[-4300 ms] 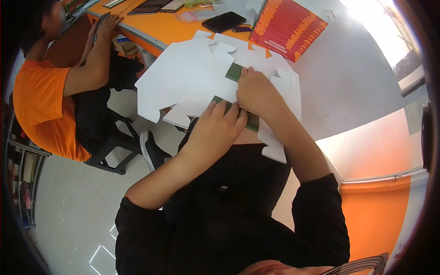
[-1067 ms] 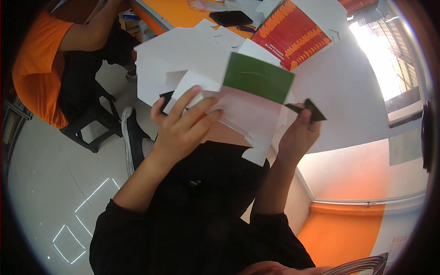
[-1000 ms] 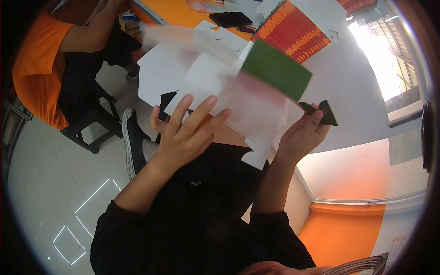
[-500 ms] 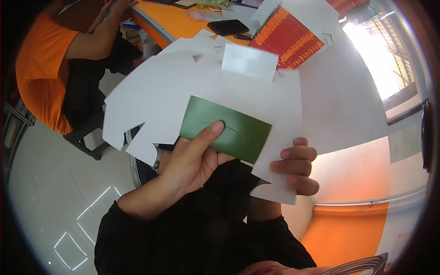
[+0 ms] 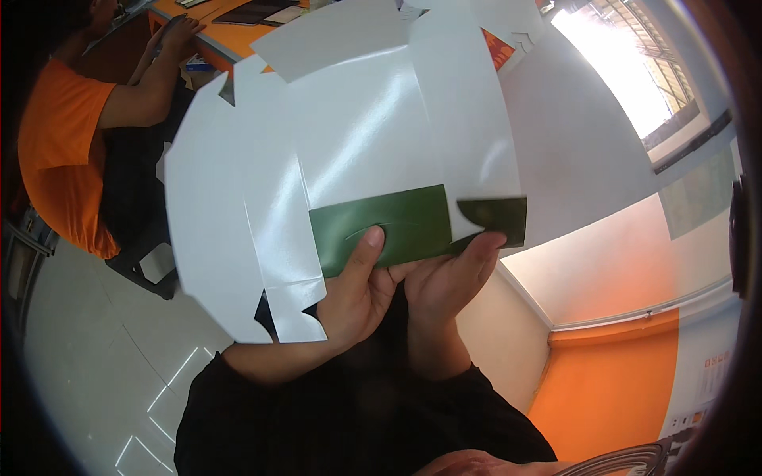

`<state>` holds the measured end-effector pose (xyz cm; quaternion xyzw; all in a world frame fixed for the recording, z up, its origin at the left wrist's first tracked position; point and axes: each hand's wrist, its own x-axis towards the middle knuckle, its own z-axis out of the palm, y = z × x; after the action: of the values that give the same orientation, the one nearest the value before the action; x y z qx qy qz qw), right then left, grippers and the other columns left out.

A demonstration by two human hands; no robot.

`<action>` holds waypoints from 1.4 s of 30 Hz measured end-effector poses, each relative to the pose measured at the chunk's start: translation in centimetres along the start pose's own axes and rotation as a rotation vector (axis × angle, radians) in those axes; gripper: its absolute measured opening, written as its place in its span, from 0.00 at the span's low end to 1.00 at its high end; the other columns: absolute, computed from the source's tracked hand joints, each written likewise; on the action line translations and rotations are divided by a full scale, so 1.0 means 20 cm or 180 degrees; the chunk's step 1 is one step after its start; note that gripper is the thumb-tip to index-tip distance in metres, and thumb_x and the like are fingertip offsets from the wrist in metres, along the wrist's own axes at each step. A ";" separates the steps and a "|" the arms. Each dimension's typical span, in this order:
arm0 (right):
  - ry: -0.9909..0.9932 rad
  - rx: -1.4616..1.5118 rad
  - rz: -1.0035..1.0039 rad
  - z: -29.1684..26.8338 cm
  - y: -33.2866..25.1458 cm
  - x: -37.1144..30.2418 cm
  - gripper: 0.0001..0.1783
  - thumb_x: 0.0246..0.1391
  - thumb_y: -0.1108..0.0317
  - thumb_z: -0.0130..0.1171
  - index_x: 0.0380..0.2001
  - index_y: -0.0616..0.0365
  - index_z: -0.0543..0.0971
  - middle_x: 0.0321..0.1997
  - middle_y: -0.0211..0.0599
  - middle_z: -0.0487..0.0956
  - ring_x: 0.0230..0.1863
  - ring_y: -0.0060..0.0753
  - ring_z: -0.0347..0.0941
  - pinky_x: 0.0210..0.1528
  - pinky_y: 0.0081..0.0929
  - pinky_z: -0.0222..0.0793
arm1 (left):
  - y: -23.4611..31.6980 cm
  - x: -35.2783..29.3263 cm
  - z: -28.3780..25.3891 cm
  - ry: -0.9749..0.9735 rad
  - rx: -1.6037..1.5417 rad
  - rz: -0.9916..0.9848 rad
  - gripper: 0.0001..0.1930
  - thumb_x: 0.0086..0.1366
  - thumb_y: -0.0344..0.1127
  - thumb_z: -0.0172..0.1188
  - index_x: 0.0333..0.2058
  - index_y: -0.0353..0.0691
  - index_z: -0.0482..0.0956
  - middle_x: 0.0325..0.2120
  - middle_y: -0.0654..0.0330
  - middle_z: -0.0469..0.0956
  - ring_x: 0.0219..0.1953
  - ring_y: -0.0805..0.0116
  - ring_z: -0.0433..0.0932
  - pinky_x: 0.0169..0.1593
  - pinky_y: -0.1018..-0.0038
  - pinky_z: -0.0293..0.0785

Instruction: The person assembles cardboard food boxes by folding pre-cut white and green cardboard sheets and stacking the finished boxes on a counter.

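Note:
A large die-cut cardboard box blank (image 5: 357,127), white and glossy on its upper face, is held up before my chest. Along its near edge a green panel (image 5: 413,222) with a curved slit is folded over the white side. My left hand (image 5: 353,305) grips this panel, thumb on top by the slit and fingers beneath. At the near right corner, a smaller green flap (image 5: 508,218) is also turned up. My right hand (image 5: 448,289) holds the near edge beside it, its thumb against the flap. The fingers under the cardboard are partly hidden.
At the left, a person in an orange shirt (image 5: 67,147) sits on a dark stool (image 5: 147,266) at an orange table (image 5: 230,36). Behind the blank lies a red-and-orange printed piece (image 5: 496,49), mostly covered. A bright window (image 5: 611,79) and an orange wall panel (image 5: 611,381) are at the right.
The blank has swung round and tilted, now covering more of the table. My right hand has shifted from the blank's right side to its near edge, where a corner flap is now folded up green.

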<state>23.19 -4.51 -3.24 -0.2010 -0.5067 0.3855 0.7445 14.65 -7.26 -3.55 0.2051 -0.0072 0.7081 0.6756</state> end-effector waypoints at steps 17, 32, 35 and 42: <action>-0.1413 -0.2214 -0.1925 -0.13 -0.09 0.09 0.09 0.39 0.72 0.63 0.22 0.51 0.72 0.41 0.32 0.76 0.59 0.45 0.61 0.64 0.51 0.41 | 0.19 0.03 0.00 0.0677 0.0202 0.0999 0.21 0.64 0.44 0.49 0.50 0.37 0.63 0.48 0.55 0.69 0.52 0.59 0.68 0.54 0.59 0.68; -0.1739 -0.4107 -0.1707 0.19 -0.22 0.03 0.16 0.38 0.62 0.61 0.35 0.48 0.77 0.37 0.26 0.77 0.37 0.31 0.68 0.44 0.35 0.52 | 0.05 -0.04 -0.25 0.0932 0.0678 0.1263 0.22 0.57 0.21 0.48 0.49 0.43 0.54 0.45 0.59 0.65 0.44 0.69 0.71 0.40 0.70 0.73; -0.2727 -0.3561 -0.0434 0.14 -0.20 0.06 0.15 0.44 0.65 0.58 0.39 0.53 0.77 0.29 0.31 0.77 0.36 0.30 0.66 0.42 0.31 0.52 | -0.03 -0.07 -0.35 0.0195 0.0259 0.0850 0.28 0.55 0.20 0.50 0.52 0.46 0.50 0.46 0.58 0.63 0.50 0.67 0.66 0.48 0.69 0.68; -0.2664 -0.2724 -0.0063 0.07 -0.18 0.11 0.07 0.45 0.69 0.54 0.29 0.53 0.79 0.34 0.31 0.78 0.41 0.33 0.68 0.47 0.32 0.52 | 0.03 -0.01 -0.38 0.0369 0.0713 0.0706 0.28 0.56 0.22 0.51 0.53 0.46 0.52 0.48 0.56 0.62 0.51 0.60 0.65 0.52 0.63 0.66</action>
<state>23.61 -5.09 1.15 -0.3093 -0.8690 0.1866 0.3381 11.99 -5.37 -10.46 0.2359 0.0881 0.7853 0.5656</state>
